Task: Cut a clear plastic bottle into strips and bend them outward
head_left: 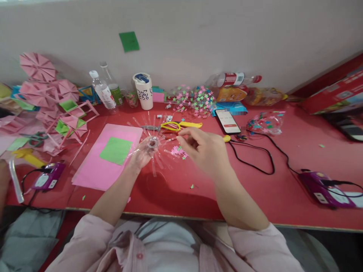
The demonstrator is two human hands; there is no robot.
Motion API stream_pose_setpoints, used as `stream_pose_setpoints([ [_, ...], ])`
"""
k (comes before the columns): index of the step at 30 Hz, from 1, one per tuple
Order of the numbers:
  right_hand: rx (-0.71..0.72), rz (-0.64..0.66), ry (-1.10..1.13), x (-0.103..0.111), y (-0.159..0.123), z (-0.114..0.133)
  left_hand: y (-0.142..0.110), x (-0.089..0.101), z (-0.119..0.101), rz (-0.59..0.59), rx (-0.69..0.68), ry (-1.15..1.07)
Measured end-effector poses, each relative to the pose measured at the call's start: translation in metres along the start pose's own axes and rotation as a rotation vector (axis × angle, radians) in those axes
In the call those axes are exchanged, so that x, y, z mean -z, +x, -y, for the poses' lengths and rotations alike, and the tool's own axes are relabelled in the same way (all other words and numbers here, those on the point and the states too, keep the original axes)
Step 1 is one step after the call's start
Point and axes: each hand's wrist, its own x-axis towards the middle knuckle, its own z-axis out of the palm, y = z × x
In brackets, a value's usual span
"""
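Observation:
My left hand cups the top of a clear plastic bottle cut into thin strips that fan out like spokes, its neck facing up. My right hand is closed in a pinch at the tip of one strip on the right side of the fan. A small heap of pink and green paper stars lies on the red table just under that pinch. Yellow-handled scissors lie right behind the fan.
A pink sheet with a green square lies left. At the back stand water bottles, a white cup and a star pile. A phone, black cables, purple devices and pink paper fans surround the space.

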Motion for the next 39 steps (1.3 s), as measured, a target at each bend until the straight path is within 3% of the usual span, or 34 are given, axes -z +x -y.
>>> stream_pose_setpoints([
  [18,0.110,0.197,0.015,-0.013,0.001,-0.002,0.001,0.001,0.005,-0.073,0.052,-0.024],
  [27,0.120,0.075,0.020,-0.014,0.002,-0.006,0.002,0.000,0.004,-0.128,0.087,-0.036],
  [39,0.003,0.026,0.044,-0.011,0.000,-0.020,0.004,-0.003,0.001,-0.033,0.110,-0.068],
])
